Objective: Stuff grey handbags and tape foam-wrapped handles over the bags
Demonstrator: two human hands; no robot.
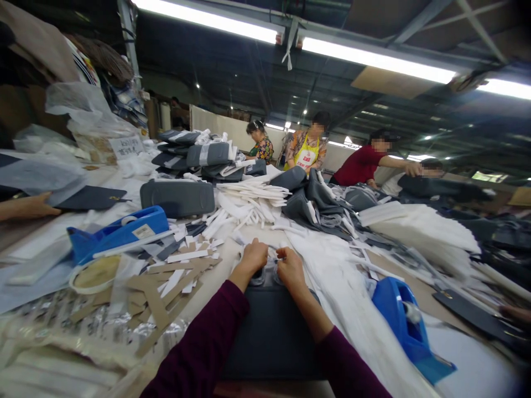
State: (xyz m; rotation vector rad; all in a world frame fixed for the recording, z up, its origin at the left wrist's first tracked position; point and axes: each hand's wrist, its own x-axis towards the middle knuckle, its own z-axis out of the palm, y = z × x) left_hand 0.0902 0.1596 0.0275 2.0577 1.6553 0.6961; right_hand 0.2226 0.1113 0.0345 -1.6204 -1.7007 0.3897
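A dark grey bag lies flat on the table in front of me, its top edge away from me. My left hand is at that top edge, fingers closed in a pinch beside what looks like a handle end in clear wrapping. Close to it on the right, my right hand is also pinched, over a similar wrapped part. What the fingertips hold is too small and blurred to name.
Blue tape dispensers stand left and right. Cardboard strips lie at left. Grey bags and white foam strips pile up beyond. Another person's hand reaches in at left; several co-workers stand behind the table.
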